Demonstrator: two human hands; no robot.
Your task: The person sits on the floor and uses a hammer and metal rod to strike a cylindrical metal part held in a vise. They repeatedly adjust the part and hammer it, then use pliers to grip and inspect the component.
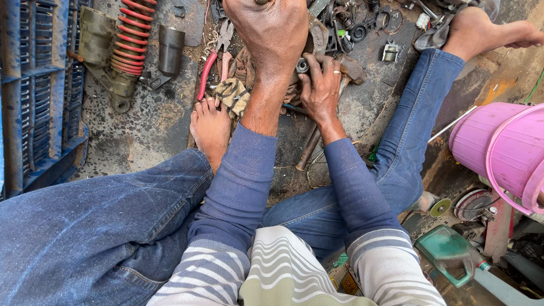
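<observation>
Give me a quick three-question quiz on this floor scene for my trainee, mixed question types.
1. True or false: the right hand grips the red-handled pliers.
2. Which thing lies nearest the left foot? A) the pink bucket B) the striped rag C) the green can
3. Fill in: the red coil spring lies on the floor beside the blue ____.

Key
1. False: the pliers lie untouched on the floor; the right hand pinches a small round metal part, with the left hand fisted just above it.
2. B
3. crate
</observation>
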